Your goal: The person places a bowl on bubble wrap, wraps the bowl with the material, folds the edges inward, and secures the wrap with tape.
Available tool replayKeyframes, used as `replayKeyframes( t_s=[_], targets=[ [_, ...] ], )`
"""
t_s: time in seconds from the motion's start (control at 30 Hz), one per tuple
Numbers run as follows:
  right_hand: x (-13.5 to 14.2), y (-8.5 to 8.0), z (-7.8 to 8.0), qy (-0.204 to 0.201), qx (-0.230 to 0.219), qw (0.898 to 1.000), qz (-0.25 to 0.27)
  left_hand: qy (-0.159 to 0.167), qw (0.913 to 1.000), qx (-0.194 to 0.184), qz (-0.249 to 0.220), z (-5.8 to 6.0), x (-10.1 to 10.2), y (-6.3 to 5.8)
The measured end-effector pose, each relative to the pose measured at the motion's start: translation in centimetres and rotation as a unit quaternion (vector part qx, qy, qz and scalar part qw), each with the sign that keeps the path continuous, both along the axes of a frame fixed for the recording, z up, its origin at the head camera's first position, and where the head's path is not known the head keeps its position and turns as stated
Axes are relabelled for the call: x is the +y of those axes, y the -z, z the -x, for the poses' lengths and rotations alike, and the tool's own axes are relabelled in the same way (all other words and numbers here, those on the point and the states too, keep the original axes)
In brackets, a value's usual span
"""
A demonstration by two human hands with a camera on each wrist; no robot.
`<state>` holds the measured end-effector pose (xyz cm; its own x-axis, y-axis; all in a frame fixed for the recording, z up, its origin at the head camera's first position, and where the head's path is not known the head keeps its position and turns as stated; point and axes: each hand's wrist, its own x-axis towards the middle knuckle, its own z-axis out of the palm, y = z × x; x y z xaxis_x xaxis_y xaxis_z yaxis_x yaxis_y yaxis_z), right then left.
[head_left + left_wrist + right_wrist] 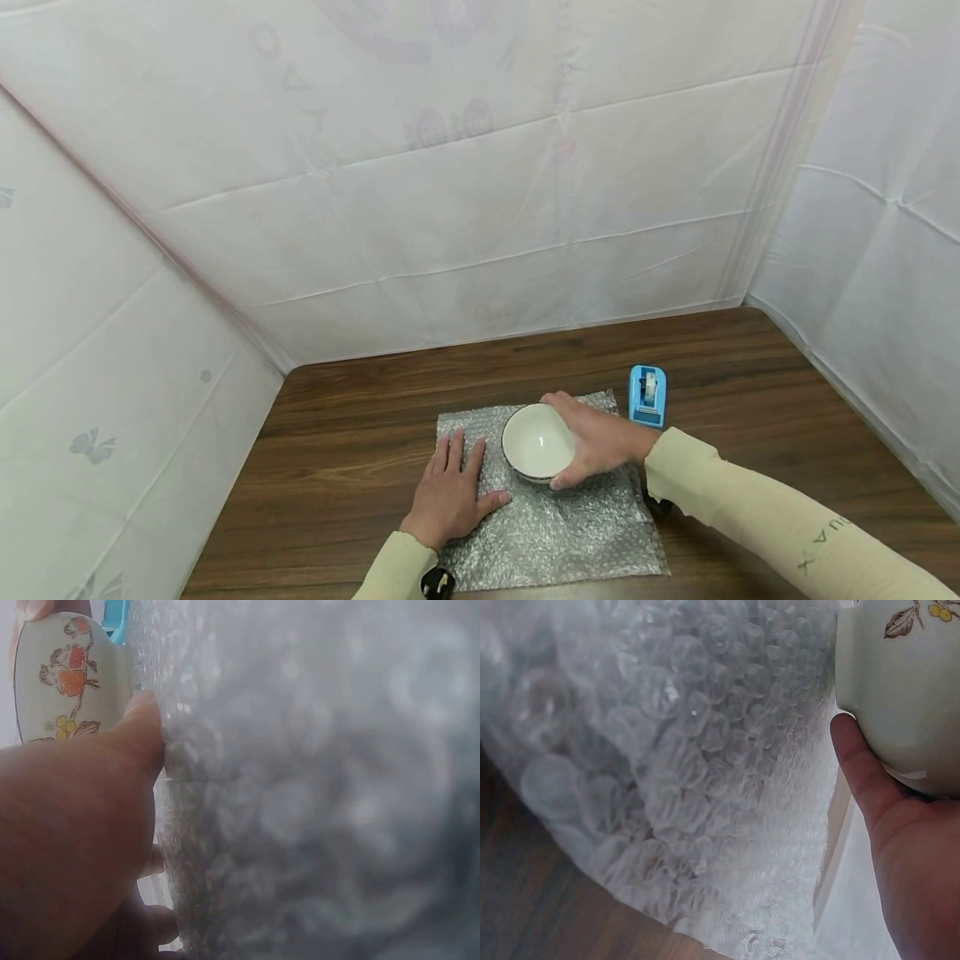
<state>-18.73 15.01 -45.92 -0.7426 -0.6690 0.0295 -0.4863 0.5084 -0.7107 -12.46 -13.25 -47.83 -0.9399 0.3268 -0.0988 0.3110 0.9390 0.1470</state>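
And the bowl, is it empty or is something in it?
Empty: the head view looks into the bowl and shows only its bare white inside; the right hand grips its side.

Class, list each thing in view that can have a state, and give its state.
Bowl: mouth up, empty
Bubble wrap: spread out, not wrapped round the bowl
Tape dispenser: loaded with tape
Left hand: resting on the bubble wrap
Right hand: gripping the bowl
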Motion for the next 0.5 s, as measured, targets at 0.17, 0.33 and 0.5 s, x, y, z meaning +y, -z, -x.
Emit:
replayKeyframes(
  t_s=[0.17,0.33,0.5],
  targets=[
    [0.09,0.15,-0.02,0.001,-0.001,1.0,0.004,0.001,1.0,0.002,0.001,0.0,0.02,0.04],
    [0.06,0.22,-0.07,0.002,-0.006,1.0,0.008,0.0,1.0,0.002,0.002,0.0,0.05,0.02],
    [0.05,0.25,-0.11,0.001,-0.012,1.0,0.011,-0.001,1.0,-0.003,0.002,0.02,0.06,-0.09]
  ],
)
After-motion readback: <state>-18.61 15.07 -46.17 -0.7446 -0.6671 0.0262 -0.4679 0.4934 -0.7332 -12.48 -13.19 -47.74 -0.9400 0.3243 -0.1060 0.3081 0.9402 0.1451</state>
